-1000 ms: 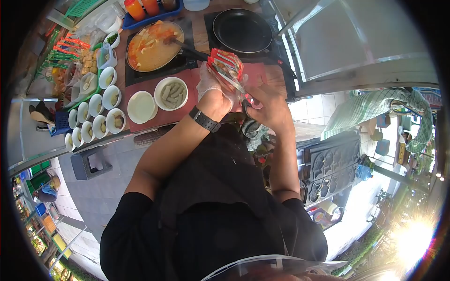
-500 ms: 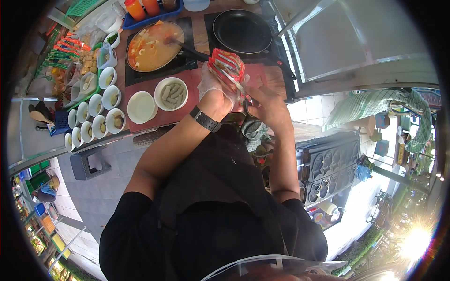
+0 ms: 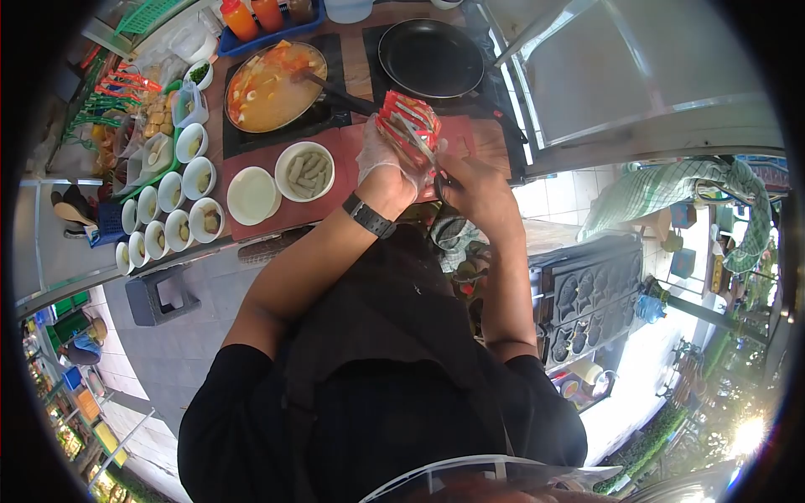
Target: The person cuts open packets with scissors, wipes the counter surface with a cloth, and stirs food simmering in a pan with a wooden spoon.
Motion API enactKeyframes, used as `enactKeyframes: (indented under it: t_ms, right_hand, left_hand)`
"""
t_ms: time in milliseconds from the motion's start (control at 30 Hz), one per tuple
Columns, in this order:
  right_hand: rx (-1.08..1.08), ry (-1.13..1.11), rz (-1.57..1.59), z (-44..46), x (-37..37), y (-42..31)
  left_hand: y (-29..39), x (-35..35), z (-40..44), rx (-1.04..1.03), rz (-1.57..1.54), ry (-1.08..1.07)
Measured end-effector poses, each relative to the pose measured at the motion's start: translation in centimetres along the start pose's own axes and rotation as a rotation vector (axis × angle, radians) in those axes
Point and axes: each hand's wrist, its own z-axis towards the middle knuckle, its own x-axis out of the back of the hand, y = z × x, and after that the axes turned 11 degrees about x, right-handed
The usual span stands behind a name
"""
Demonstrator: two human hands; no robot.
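My left hand (image 3: 386, 172), in a clear plastic glove with a black watch at the wrist, is closed round several red packets (image 3: 408, 124). My right hand (image 3: 476, 191) is bare and closed on scissors (image 3: 439, 173), whose blades reach up against the packets. Just left of my hands stand a bowl of grey-green finger-shaped pieces (image 3: 305, 171) and a pale bowl (image 3: 254, 196). Behind them a pan of orange soup (image 3: 275, 87) sits on a stove, with a dark-handled ladle (image 3: 340, 90) in it. An empty black pan (image 3: 431, 58) is behind the packets.
Several small white bowls (image 3: 205, 220) with food line the counter's left side. Sauce bottles (image 3: 241, 20) stand in a blue tray (image 3: 260, 42). A moulded griddle (image 3: 587, 310) lies to the right, below a checked cloth (image 3: 654, 197). A grey stool (image 3: 159, 296) is at lower left.
The packets have shifted slightly down in view, and the scissors have changed angle against them. My right hand has turned a little. The view has tilted slightly.
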Motion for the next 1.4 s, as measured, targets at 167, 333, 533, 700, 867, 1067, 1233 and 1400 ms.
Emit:
enactKeyframes:
  t_ms: [167, 333, 533, 700, 867, 1067, 1233, 1400]
  right_hand:
    - [-0.098, 0.000, 0.141, 0.2, 0.6, -0.6]
    - [0.022, 0.027, 0.164, -0.1, 1.4, -1.2]
    - [0.027, -0.029, 0.116, 0.4, 1.6, -2.2]
    - [0.009, -0.025, 0.120, 0.4, 1.3, -1.9]
    - [-0.008, -0.016, 0.111, 0.1, 1.0, -1.5]
    - [-0.037, -0.045, 0.059, 0.0, 1.0, -1.2]
    - [-0.019, -0.027, 0.036, -0.2, 0.8, -0.9]
    - [-0.043, -0.062, 0.030, -0.3, 0.9, -0.7]
  left_hand:
    - [0.5, 0.6, 0.4, -0.017, 0.009, -0.114]
    - [1.4, 0.4, 0.6, -0.048, 0.003, -0.122]
    - [1.4, 0.5, 0.6, -0.079, 0.017, -0.064]
    - [1.3, 0.5, 0.5, -0.098, 0.022, -0.038]
    - [1.3, -0.1, -0.2, -0.075, 0.016, -0.003]
    - [1.4, 1.0, 1.0, -0.117, 0.047, -0.083]
    - [1.1, 1.2, 1.0, -0.113, 0.063, -0.112]
    - [1.0, 1.5, 1.1, -0.129, 0.085, -0.155]
